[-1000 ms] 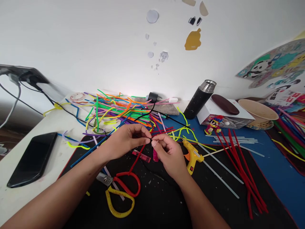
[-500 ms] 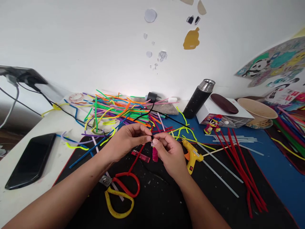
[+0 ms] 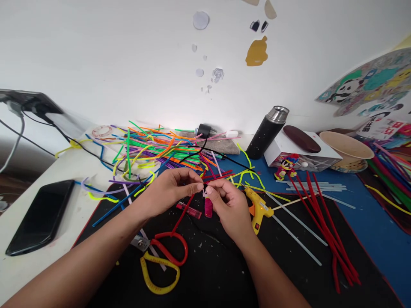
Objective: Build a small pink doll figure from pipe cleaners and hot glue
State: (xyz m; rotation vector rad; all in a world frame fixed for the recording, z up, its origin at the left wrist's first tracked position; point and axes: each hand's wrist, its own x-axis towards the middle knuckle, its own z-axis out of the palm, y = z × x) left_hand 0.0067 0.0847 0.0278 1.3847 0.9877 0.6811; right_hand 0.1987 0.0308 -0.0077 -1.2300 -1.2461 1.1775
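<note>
Over the black mat, my left hand (image 3: 180, 188) and my right hand (image 3: 227, 205) meet fingertip to fingertip. Between them is a small pipe-cleaner figure (image 3: 208, 208), its magenta lower part hanging down and a pale bit above it. My right thumb and fingers are closed on the figure's upper part. My left thumb and forefinger pinch a tiny dark piece at its top, mostly hidden by the fingertips. Below my left hand lie a red transparent lighter (image 3: 189, 210) and a red pipe cleaner (image 3: 182, 215).
Scissors (image 3: 163, 273) with red and yellow handles lie in front. A yellow glue gun (image 3: 260, 209) is right of my right hand, near glue sticks (image 3: 295, 237) and red pipe cleaners (image 3: 334, 239). Behind are piled coloured pipe cleaners (image 3: 157, 147), a black flask (image 3: 265, 137) and a finished figure (image 3: 287, 167).
Almost nothing differs. The view has shifted very slightly, and both hands keep the same pinch on the small figure.
</note>
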